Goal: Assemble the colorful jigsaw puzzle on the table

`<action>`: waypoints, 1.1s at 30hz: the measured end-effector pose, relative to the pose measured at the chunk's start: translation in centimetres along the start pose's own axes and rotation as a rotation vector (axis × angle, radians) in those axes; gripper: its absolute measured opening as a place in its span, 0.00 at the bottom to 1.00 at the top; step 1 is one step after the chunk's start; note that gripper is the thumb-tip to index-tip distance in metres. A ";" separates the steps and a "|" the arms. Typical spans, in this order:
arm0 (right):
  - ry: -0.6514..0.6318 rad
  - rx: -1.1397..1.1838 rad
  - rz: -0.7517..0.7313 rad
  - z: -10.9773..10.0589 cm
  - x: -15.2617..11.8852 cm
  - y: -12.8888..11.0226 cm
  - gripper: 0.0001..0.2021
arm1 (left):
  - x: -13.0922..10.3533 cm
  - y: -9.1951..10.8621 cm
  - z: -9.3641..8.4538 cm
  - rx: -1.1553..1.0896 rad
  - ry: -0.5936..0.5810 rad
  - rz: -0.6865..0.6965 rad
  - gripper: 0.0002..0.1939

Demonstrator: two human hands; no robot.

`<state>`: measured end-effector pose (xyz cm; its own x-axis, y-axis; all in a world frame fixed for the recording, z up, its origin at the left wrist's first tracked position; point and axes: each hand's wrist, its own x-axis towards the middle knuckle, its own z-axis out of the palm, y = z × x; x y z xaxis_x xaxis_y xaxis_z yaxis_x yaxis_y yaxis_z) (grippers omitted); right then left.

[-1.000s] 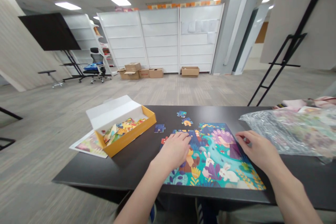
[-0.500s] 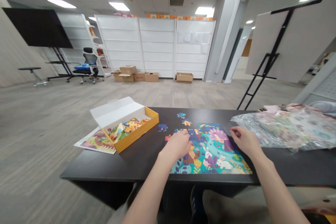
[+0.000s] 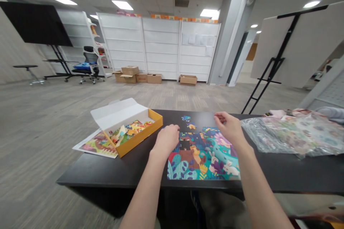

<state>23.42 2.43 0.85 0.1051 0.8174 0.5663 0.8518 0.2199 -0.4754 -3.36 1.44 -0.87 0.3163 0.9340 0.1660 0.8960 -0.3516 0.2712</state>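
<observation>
A colourful jigsaw puzzle (image 3: 204, 157) with rabbits and plants lies near the table's front edge, a dark gap in its upper left part. Beside its upper left corner, my left hand (image 3: 167, 140) has its fingers curled down over a dark blue puzzle piece, mostly covered by the hand. Over the puzzle's upper right part hovers my right hand (image 3: 228, 126), fingers drawn together; whatever may be between them is hidden. Two loose pieces, a blue puzzle piece (image 3: 185, 118) and an orange-and-blue puzzle piece (image 3: 191, 126), lie just beyond the puzzle.
A yellow box (image 3: 142, 136) with a white lid holds more pieces at the left, partly over a printed picture sheet (image 3: 94, 145). Clear plastic packaging (image 3: 290, 134) covers the table's right side. Beyond the black table (image 3: 129, 173) are cardboard boxes (image 3: 130, 75) and an easel-like stand (image 3: 268, 75).
My left hand has moved left off the puzzle onto the loose dark blue piece, uncovering the gap. My right hand has moved left and away from me, over the puzzle's upper right.
</observation>
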 end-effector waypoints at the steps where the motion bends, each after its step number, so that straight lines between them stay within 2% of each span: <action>1: -0.021 -0.013 0.012 0.4 -0.3 0.5 0.13 | 0.0 -0.8 -0.2 0.016 0.013 -0.051 0.16; 4: -0.100 -0.043 0.016 1.3 -0.3 1.6 0.11 | -0.2 -2.6 -0.2 0.072 0.011 -0.144 0.15; 6: -0.170 -0.061 -0.014 1.8 0.4 1.4 0.11 | -0.3 -3.4 0.1 0.093 0.003 -0.170 0.15; 12: -0.539 -0.162 -0.138 4.2 2.6 -1.7 0.11 | -0.7 -4.2 0.7 0.139 -0.034 -0.139 0.15; 14: -0.615 -0.193 -0.141 5.4 2.7 -2.2 0.11 | -0.8 -4.2 0.5 0.152 -0.041 -0.145 0.14; 22: -0.599 -0.236 -0.204 10.1 1.5 -0.1 0.19 | -1.6 -4.6 -0.7 0.121 -0.098 -0.145 0.10; 25: -0.618 -0.216 -0.211 10.8 1.3 0.4 0.19 | -1.7 -4.8 -0.4 0.070 -0.100 -0.137 0.09; 33: -0.570 -0.208 -0.115 11.2 1.5 0.9 0.08 | -1.4 -5.1 0.1 0.027 -0.117 -0.154 0.08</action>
<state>18.61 9.82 -6.34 -0.2352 0.9633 0.1294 0.9296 0.2618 -0.2593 -8.35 1.92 -2.57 0.2076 0.9781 0.0132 0.9442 -0.2039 0.2588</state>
